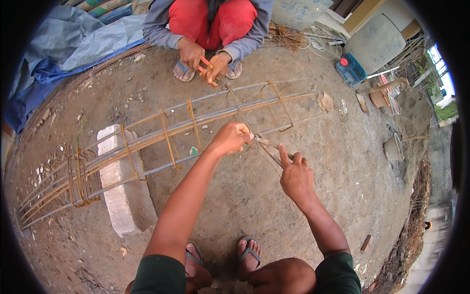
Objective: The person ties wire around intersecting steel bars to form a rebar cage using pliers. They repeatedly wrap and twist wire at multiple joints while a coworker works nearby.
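A long rebar cage [210,115] lies across the ground in front of me, its steel bars ringed by rusty square stirrups [193,120]. My left hand [231,139] is closed in a pinch at the near lower bar, where a thin stirrup [238,108] meets it. What sits between its fingertips is too small to make out. My right hand [296,177] grips a pair of pincers [268,145], their jaws at that same joint beside my left fingertips. Across the cage, a crouching person's hands [203,63] hold red-handled pliers [206,62] near the far bar.
A pale block [117,196] props the cage's left part. Bundled stirrups [78,179] hang at its left end. Blue tarpaulin [54,73] lies far left. At the right are a blue jerrycan [350,70], a bucket [393,148] and a large grey container [376,43].
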The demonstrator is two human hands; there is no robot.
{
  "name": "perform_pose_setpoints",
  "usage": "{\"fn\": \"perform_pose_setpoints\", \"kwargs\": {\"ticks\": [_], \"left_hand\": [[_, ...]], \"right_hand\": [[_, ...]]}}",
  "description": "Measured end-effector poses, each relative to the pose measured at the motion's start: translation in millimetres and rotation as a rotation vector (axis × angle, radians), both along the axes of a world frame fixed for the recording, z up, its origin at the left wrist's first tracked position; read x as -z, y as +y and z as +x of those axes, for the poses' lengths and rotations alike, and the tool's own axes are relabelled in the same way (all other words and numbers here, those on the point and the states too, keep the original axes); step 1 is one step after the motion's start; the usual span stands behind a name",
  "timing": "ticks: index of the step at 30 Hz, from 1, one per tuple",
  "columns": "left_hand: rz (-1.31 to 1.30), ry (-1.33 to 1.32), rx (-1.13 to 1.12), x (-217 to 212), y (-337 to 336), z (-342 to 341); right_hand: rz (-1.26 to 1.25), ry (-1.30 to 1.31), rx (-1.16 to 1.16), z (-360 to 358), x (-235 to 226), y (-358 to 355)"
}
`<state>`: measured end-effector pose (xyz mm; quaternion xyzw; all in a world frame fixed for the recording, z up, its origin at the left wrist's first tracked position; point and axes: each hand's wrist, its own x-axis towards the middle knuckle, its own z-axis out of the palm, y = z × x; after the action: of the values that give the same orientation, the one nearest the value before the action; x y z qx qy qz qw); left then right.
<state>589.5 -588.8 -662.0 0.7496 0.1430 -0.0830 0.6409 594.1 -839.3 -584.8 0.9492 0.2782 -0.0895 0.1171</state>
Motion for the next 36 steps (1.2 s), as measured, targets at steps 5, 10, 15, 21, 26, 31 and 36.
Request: {"fn": "perform_pose_setpoints", "kwargs": {"ticks": [5, 10, 15, 21, 26, 31, 36], "left_hand": [[-0.007, 0.006, -0.01, -2.2, 1.5, -2.6], [-0.012, 0.027, -0.009, -9.9, -2.9, -2.8], [-0.006, 0.012, -0.019, 0.8, 0.4, -0.4], [-0.009, 0.036, -0.011, -1.8, -1.2, 0.7], [-0.046, 0.056, 0.003, -6.8, -3.2, 0.6], [-0.017, -0.012, -0.002, 4.6, 1.8, -0.5], [0.04, 0.014, -0.009, -2.7, -4.3, -2.4]], "right_hand": [[-0.036, 0.055, 0.028, -6.2, -8.3, 9.1], [-0.055, -0.042, -0.019, 2.7, 1.1, -3.8], [0.022, -0.038, 0.009, 3.1, 12.3, -3.2], [0.199, 0.107, 0.084, 12.8, 18.3, -10.9], [0.25, 0.115, 0.094, 17.1, 27.8, -16.3], [0.325, 0.125, 0.076, 9.4, 29.8, -8.4], [0.496, 0.591, 0.27, 11.3, 34.3, -15.7]]}}
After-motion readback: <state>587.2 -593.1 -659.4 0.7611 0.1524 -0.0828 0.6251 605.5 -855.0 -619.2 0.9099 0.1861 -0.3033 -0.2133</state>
